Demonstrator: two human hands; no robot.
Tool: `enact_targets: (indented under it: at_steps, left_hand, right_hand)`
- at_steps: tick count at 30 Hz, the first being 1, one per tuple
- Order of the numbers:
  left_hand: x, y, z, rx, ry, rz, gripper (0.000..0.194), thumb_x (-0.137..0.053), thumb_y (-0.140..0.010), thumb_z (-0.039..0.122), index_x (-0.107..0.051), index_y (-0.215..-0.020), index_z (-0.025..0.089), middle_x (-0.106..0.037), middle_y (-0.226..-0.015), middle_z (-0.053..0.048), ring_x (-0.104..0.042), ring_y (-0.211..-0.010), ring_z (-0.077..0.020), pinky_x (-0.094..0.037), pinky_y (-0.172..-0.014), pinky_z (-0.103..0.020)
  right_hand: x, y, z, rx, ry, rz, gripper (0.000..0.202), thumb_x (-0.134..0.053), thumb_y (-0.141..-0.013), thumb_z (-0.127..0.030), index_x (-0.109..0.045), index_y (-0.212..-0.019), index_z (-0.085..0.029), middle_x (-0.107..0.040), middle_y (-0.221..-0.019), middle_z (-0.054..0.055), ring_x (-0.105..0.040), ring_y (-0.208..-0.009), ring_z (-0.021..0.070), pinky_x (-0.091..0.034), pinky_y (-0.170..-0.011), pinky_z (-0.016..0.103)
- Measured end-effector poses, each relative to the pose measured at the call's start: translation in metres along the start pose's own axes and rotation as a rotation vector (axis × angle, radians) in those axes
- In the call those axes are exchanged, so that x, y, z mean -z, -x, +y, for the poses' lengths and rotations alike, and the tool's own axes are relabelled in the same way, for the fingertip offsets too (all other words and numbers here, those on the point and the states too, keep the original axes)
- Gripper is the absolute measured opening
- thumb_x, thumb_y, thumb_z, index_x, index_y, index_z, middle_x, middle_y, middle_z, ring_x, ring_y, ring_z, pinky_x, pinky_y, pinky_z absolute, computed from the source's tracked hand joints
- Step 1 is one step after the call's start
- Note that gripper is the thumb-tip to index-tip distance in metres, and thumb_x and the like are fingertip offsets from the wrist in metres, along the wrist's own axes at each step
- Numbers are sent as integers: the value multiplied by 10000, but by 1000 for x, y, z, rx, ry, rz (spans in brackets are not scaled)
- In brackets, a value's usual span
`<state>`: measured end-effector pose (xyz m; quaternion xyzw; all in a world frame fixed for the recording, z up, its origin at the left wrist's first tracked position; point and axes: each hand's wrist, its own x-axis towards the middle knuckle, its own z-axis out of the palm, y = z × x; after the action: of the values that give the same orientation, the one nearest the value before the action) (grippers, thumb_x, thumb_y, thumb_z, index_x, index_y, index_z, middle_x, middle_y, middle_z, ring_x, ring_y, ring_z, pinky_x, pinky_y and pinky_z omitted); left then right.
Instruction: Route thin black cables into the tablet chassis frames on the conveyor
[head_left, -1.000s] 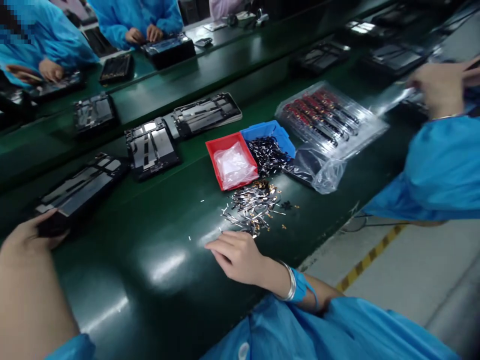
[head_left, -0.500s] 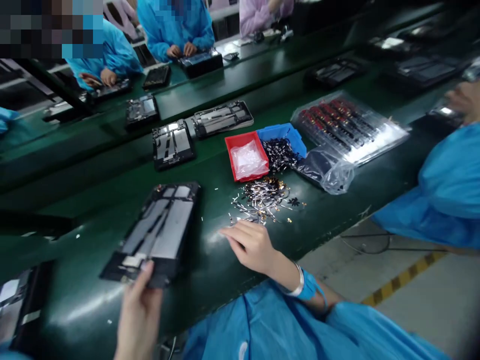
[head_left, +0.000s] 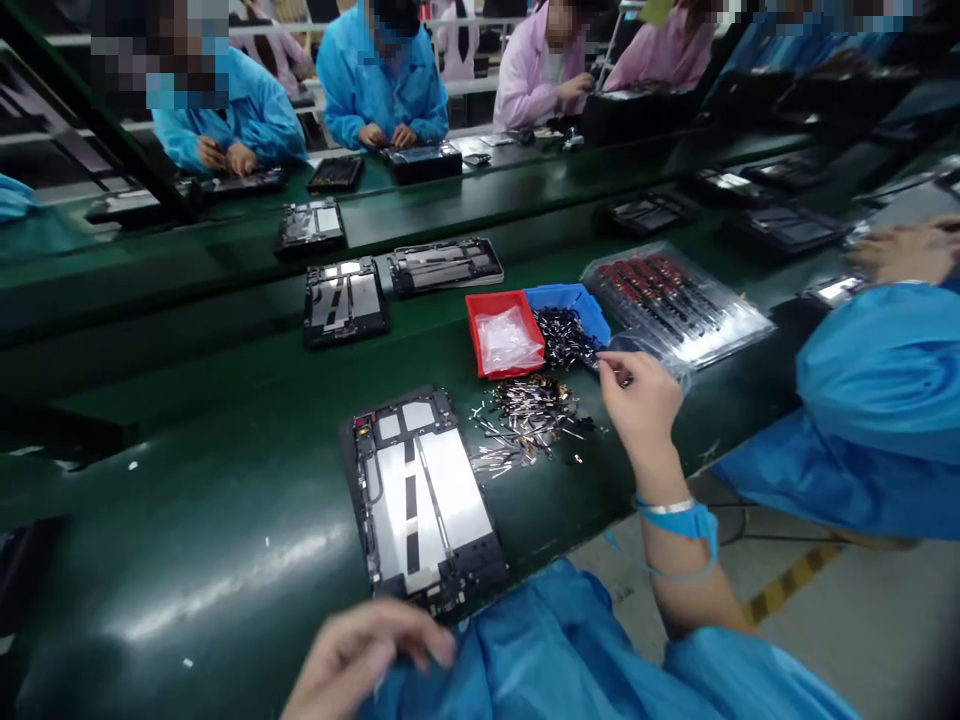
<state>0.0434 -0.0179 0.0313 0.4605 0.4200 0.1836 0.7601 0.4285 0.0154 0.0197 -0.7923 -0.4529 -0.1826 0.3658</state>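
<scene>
An opened tablet (head_left: 457,480), its silver battery panels facing up, lies on the green bench in front of me. Just below its near edge is my left hand (head_left: 367,650), fingers loosely bent and apart with nothing in them. My right hand (head_left: 641,400) is raised at the right corner of the blue bin (head_left: 592,310), which holds many small black parts (head_left: 559,335). Its thumb and fingertips are pinched together; whatever they may hold is too small to make out. Between tablet and bins spreads a loose pile of small flex cables (head_left: 529,410).
A red bin (head_left: 476,335) with clear plastic bags adjoins the blue one. Behind my right hand lies a clear tray (head_left: 720,330) of red and black parts. More opened tablets (head_left: 345,300) rest farther back. A co-worker's blue sleeve (head_left: 877,350) is at the right.
The tablet has moved right and now lies on the bench, let go by my left hand. My right hand has moved right and away from me, from the cable pile to the blue bin.
</scene>
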Motion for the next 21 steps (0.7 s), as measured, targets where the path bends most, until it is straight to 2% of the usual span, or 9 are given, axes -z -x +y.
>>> enact_targets:
  at_steps: [1,3,6,9,11,14,16,19,21]
  left_hand:
    - [10,-12,14,-126,-104,141,317,-622,-788,582,-775,-841,310,-748,-909,-75,-679,-914,-312,-516,-847,-453]
    - [30,-45,42,-331,-297,421,232,-612,-823,471,-742,-944,322,-720,-1085,-37,-614,-1113,-299,-464,-972,-441]
    - [49,-105,77,-480,-596,544,340,-580,-803,443,-692,-1066,259,-638,-1274,-61,-537,-1226,-305,-387,-1065,-455]
    - [55,-152,90,-493,-835,519,349,-554,-756,413,-695,-1008,217,-664,-1198,-97,-540,-1197,-315,-376,-1060,-462]
    - [54,-167,90,-472,-863,467,294,-537,-744,399,-704,-892,209,-700,-1038,-94,-595,-1077,-305,-426,-993,-443]
    - [51,-170,86,-467,-858,422,243,-518,-737,378,-690,-788,213,-692,-896,-72,-616,-948,-273,-465,-904,-403]
    - [50,-165,85,-458,-854,403,217,-526,-727,369,-679,-749,217,-681,-847,-61,-615,-880,-260,-475,-852,-387]
    - [51,-160,86,-426,-827,358,206,-552,-716,382,-676,-712,218,-677,-785,-47,-616,-767,-239,-487,-762,-361]
    - [52,-159,87,-417,-796,361,213,-567,-707,388,-686,-748,215,-682,-797,-49,-623,-769,-241,-491,-758,-362]
  right_hand:
    - [-2,-9,3,-1,3,-31,177,-557,-800,-225,-731,-817,-199,-632,-656,27,-569,-628,180,-419,-601,295]
    - [-7,-25,4,60,12,-151,163,-574,-790,-199,-734,-820,-202,-642,-679,31,-565,-642,179,-409,-596,294]
    - [-20,-46,2,211,47,-320,185,-582,-774,-139,-740,-834,-215,-676,-779,52,-582,-761,201,-409,-618,302]
    - [-37,-63,-2,296,54,-385,234,-594,-731,-83,-746,-825,-235,-695,-851,55,-573,-856,214,-412,-636,307]
    - [-47,-70,-3,340,42,-424,235,-613,-694,-61,-744,-767,-242,-694,-811,47,-567,-838,210,-407,-618,302]
    - [-57,-73,-3,377,1,-448,203,-650,-642,-39,-708,-606,-230,-684,-717,41,-569,-791,203,-403,-587,295]
    - [-58,-72,0,369,-43,-417,185,-672,-649,-57,-701,-583,-227,-695,-714,34,-585,-786,198,-429,-612,295]
    - [-55,-73,7,283,-109,-285,121,-636,-773,-171,-739,-728,-215,-729,-812,39,-623,-810,195,-482,-715,320]
    - [-54,-79,11,185,-133,-160,228,-517,-871,-225,-739,-859,-172,-733,-893,81,-641,-829,204,-497,-753,349]
